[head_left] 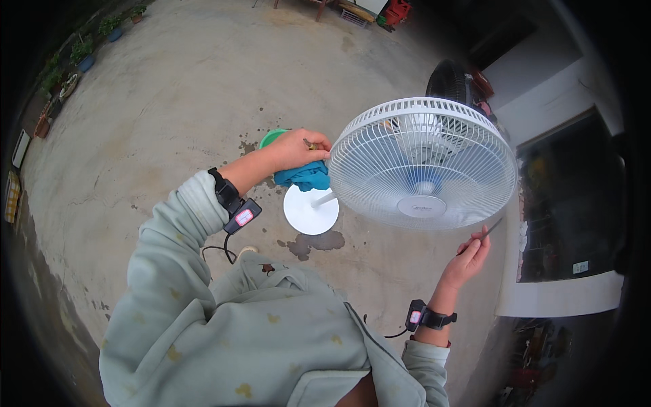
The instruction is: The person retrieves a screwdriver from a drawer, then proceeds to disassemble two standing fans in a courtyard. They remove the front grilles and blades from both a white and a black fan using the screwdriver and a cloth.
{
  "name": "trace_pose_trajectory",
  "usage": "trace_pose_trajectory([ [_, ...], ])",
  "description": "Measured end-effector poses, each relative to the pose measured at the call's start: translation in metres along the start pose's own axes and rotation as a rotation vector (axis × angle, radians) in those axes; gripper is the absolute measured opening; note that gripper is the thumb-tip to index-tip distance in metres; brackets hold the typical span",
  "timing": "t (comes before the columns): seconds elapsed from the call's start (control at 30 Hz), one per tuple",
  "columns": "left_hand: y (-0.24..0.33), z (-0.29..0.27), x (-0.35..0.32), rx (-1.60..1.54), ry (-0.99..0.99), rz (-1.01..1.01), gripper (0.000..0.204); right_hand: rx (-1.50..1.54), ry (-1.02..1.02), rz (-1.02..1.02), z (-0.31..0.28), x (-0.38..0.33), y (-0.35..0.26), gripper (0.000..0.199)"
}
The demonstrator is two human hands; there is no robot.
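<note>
Head view, nearest first: a pale green jacket (271, 339) fills the bottom. The right hand (470, 254) has its fingers closed round a thin dark rod (494, 227), whose long axis slants up and right beside the cage's lower edge. The left hand (295, 149) is clamped on a blue cloth (305, 176), fingertips at the cage's left rim; whether they pinch it, I cannot tell. Between the hands sits the white fan (424, 163), grille facing the wearer, its pole (325, 199) slanting down-left to a round base (305, 216). Beyond lie a green basin (271, 137), a dark fan (446, 83) and potted plants (81, 53).
</note>
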State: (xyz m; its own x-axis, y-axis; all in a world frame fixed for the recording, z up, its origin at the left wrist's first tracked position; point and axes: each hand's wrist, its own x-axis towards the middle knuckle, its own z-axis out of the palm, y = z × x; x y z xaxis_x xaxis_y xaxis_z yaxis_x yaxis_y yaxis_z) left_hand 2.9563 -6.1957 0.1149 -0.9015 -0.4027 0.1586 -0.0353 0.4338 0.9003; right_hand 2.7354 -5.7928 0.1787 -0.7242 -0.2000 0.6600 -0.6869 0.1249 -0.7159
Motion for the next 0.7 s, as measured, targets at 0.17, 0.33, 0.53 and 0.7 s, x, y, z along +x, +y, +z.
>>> trace_pose_trajectory([
  [0.17, 0.007, 0.0, -0.009, 0.211, -0.026, 0.094, 0.022, 0.005, -0.196, 0.007, 0.03, -0.058, -0.053, 0.035],
  [0.33, 0.014, 0.001, -0.003, 0.401, -0.029, 0.135, 0.024, -0.098, -0.432, -0.017, 0.077, -0.09, -0.093, 0.036],
  [0.53, -0.006, 0.016, -0.007, 0.366, 0.024, 0.131, 0.027, -0.021, -0.357, 0.052, 0.107, -0.117, -0.098, 0.037],
  [0.7, -0.023, 0.024, -0.009, 0.348, 0.067, 0.123, 0.029, 0.067, -0.293, 0.08, 0.103, -0.111, -0.094, 0.038],
])
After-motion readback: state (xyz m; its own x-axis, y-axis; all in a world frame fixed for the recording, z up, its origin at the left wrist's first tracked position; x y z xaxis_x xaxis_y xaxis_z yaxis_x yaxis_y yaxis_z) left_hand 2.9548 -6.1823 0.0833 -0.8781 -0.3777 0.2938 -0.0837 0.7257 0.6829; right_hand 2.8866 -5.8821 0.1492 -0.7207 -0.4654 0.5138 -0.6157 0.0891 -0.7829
